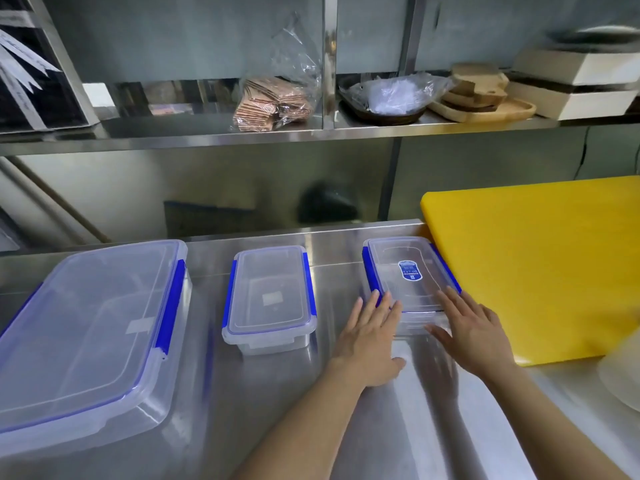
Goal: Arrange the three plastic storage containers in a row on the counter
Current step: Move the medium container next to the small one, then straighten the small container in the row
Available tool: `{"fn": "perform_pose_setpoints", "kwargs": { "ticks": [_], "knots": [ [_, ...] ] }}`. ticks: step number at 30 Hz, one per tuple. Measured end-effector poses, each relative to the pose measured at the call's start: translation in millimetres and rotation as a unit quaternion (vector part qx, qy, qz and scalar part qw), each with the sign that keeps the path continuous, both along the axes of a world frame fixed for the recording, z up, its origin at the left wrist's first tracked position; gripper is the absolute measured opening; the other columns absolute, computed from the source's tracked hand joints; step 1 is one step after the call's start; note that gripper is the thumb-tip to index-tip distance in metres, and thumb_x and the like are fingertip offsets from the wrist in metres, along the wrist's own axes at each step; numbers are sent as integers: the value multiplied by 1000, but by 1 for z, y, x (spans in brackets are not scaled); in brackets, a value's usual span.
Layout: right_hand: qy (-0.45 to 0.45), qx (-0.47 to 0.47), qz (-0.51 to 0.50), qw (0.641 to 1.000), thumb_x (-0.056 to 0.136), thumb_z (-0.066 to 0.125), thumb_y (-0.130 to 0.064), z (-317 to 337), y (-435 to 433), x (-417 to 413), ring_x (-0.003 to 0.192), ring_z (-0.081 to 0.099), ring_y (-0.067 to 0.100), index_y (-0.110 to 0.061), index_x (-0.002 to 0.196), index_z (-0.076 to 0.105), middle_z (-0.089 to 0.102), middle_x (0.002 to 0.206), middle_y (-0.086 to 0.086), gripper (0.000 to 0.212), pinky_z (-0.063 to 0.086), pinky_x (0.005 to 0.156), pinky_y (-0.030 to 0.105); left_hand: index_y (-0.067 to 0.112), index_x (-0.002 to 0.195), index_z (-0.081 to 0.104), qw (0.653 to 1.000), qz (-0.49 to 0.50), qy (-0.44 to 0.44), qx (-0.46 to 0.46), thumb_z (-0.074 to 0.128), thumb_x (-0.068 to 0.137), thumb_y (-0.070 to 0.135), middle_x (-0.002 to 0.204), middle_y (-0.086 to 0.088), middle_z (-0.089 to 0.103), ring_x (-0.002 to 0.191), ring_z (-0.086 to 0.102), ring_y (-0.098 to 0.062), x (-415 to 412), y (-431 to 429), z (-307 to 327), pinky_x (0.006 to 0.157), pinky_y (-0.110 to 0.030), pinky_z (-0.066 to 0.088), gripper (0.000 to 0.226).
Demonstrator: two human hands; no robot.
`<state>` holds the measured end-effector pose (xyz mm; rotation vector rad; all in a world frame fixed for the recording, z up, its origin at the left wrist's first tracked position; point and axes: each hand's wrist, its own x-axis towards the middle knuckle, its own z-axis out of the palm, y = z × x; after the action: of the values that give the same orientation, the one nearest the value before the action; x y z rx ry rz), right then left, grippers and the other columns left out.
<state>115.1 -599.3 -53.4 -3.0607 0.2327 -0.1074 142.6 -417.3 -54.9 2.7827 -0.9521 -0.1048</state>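
So we had all three clear plastic tubs with blue side clips sitting on the steel counter [346, 244], lids on, roughly in a line from left to right. The big container [90, 334] took up the whole left end, way larger than the other two, with its near corner hanging toward the bottom edge of the view. The small container [270, 296] sat in the middle, well apart from the big one and with a clear gap of bare steel on either side. The labelled container [408, 275], the one with a blue sticker on its lid, was on the right, and its right clip was pressed right up against the edge of the yellow cutting board [540, 265]. Both our hands were on that last one: our left hand [370, 341] lay flat with fingers spread, fingertips resting over the left blue clip and the near left corner of the lid, palm down on the counter side. Our right hand [474, 330] was also open and flat, fingers along the near right corner of the lid, thumb stretched across the front wall. Neither hand was actually closed around anything, just open palms touching the tub. Up on the shelf [207, 133] behind there was a bag of brown paper stuff [270, 102] and some wooden boards [481, 95], a bit blurry.
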Motion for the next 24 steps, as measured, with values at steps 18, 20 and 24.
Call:
{"fn": "perform_pose_setpoints", "kwargs": {
  "ticks": [18,20,24],
  "knots": [
    [84,204,185,958,91,44,-49,6,173,25,142,21,22,-25,146,13,13,158,2,68,20,113,37,24,148,4,913,374,91,-134,32,92,57,160,-2,-6,145,-7,-22,14,157,-10,116,-46,11,71],
    [100,192,175,960,91,43,-50,4,175,26,142,20,22,-25,147,10,9,159,3,69,20,114,38,24,149,2,914,369,104,-136,32,92,58,159,-1,-10,145,-11,-21,16,158,-8,116,-45,10,73],
    [79,170,175,967,92,43,-48,11,175,22,142,21,24,-23,147,11,12,158,4,68,22,114,38,25,148,5,921,346,79,-161,40,91,54,160,1,-5,145,-7,-19,11,160,2,116,-44,12,73]
  ]
}}
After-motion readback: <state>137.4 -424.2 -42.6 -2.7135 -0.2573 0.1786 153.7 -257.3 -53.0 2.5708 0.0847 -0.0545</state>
